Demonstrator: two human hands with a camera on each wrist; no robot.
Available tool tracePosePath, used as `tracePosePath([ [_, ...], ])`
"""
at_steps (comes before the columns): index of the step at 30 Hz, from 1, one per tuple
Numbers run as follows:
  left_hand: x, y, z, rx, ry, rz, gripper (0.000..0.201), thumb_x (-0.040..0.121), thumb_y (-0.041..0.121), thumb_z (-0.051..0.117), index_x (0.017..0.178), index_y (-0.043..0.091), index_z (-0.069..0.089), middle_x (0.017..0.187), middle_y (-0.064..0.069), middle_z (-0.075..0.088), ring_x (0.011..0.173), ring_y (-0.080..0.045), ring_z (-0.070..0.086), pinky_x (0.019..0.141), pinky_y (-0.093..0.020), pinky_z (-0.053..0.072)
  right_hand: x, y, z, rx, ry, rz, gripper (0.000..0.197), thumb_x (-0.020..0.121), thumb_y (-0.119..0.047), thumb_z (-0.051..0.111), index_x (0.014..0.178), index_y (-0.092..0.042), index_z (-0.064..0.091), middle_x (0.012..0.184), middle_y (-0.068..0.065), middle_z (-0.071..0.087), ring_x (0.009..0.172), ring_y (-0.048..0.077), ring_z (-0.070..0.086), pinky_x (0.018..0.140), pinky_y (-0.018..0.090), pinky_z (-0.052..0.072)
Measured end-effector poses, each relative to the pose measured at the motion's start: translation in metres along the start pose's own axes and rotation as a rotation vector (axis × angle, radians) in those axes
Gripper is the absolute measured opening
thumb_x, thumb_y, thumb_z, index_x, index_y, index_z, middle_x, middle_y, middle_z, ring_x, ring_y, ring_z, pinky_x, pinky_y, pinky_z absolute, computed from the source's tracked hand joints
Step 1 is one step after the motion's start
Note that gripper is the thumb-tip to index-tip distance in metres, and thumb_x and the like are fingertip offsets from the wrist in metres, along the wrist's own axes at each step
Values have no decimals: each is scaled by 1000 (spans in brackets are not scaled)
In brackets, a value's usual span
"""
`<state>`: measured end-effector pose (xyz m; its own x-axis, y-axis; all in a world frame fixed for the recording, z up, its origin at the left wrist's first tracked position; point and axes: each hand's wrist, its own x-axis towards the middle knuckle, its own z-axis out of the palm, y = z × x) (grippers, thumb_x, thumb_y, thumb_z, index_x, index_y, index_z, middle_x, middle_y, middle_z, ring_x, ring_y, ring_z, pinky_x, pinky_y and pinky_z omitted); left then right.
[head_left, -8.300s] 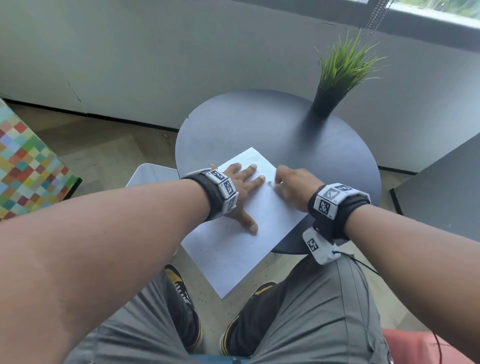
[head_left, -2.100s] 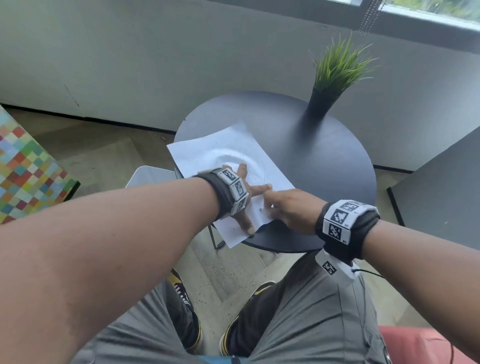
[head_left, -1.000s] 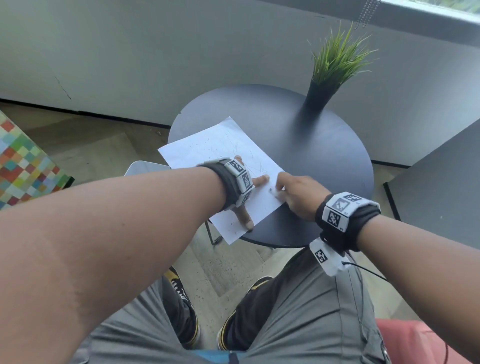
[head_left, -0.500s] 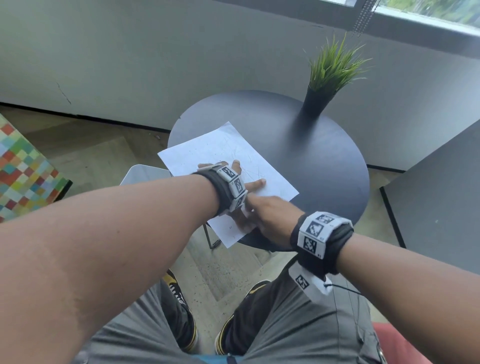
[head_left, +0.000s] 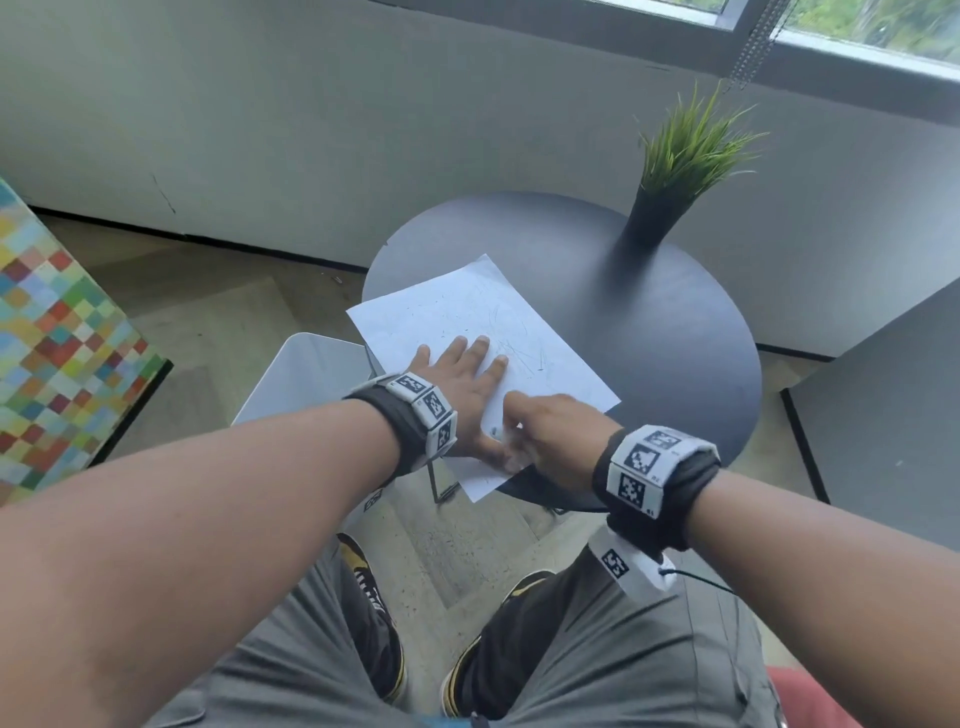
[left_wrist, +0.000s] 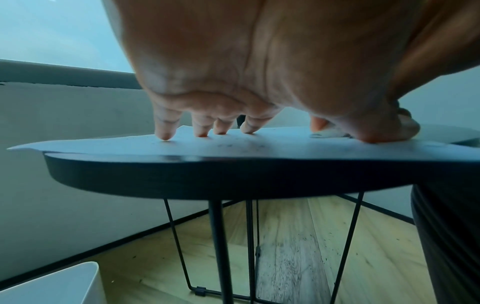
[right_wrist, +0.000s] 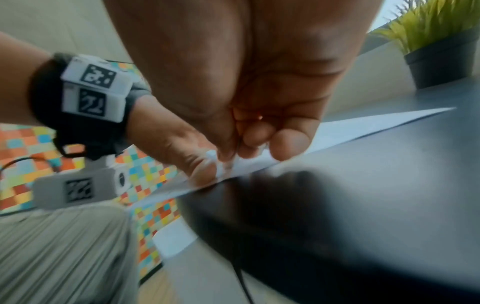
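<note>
A white sheet of paper (head_left: 467, 306) with faint scribbles lies on the round black table (head_left: 649, 338), its near corner hanging over the edge. My left hand (head_left: 462, 374) rests flat on the sheet with spread fingers (left_wrist: 166, 127) and presses it down. My right hand (head_left: 550, 431) sits right beside the left thumb at the paper's near edge. Its thumb and fingertips pinch a small white object (right_wrist: 221, 162), seemingly an eraser, against the paper (right_wrist: 363, 127). The object is blurred in the head view.
A green grass plant in a black pot (head_left: 675, 171) stands at the table's far right. A white bin (head_left: 301, 379) sits on the floor left of the table. A colourful checked surface (head_left: 52, 338) is far left, a grey tabletop (head_left: 883, 415) at right.
Since eight seconds ago the sheet has been turned and shifted further onto the table. In the last second my right hand moved left along the near edge to the left thumb.
</note>
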<state>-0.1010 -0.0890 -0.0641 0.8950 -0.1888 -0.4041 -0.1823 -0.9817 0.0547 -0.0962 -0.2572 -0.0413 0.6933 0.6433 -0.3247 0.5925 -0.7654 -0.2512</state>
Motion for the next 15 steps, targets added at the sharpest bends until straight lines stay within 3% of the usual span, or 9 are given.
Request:
tracePosePath([
  [3,1,-2,3,2,18,4,136,60,98,47,159,23,-9,167,-5,-14,154,-27,-10,120,-60,7,18,22,-12,15,81,206,22,95,-37,45,104,-17,48,98,10,60,88,31,55,78,39,49],
  [5,2,-2,4,-4,18,2,137,59,98,47,159,23,-10,167,-4,-15,154,-27,-10,120,-60,7,26,27,-13,7,120,257,22,96,-36,43,103,-16,46,98,14,60,84,32,54,76,40,49],
  [8,1,-2,2,-22,-4,8,135,62,96,49,159,23,-10,166,-5,-17,153,-28,-13,120,-60,4,20,2,-1,-33,23,61,18,92,-26,51,105,-16,45,98,9,61,81,25,49,70,34,43],
  [10,0,-3,2,-29,-8,16,133,63,95,49,159,23,-10,166,-5,-18,153,-27,-13,120,-60,3,13,-1,2,-1,-46,-12,24,88,-31,57,104,-18,45,93,3,58,84,24,53,72,35,45],
  [13,1,-4,1,-8,-1,16,134,62,96,50,159,24,-10,166,-4,-17,153,-28,-12,120,-60,5,20,35,-13,22,45,231,27,93,-47,47,100,-21,48,93,5,58,87,30,56,78,38,50],
  [15,2,-6,-1,12,-30,37,135,61,95,52,159,25,-9,166,-3,-18,153,-27,-13,120,-60,6,20,61,-25,62,90,368,26,93,-48,48,96,-22,49,96,7,60,85,29,56,76,36,50],
])
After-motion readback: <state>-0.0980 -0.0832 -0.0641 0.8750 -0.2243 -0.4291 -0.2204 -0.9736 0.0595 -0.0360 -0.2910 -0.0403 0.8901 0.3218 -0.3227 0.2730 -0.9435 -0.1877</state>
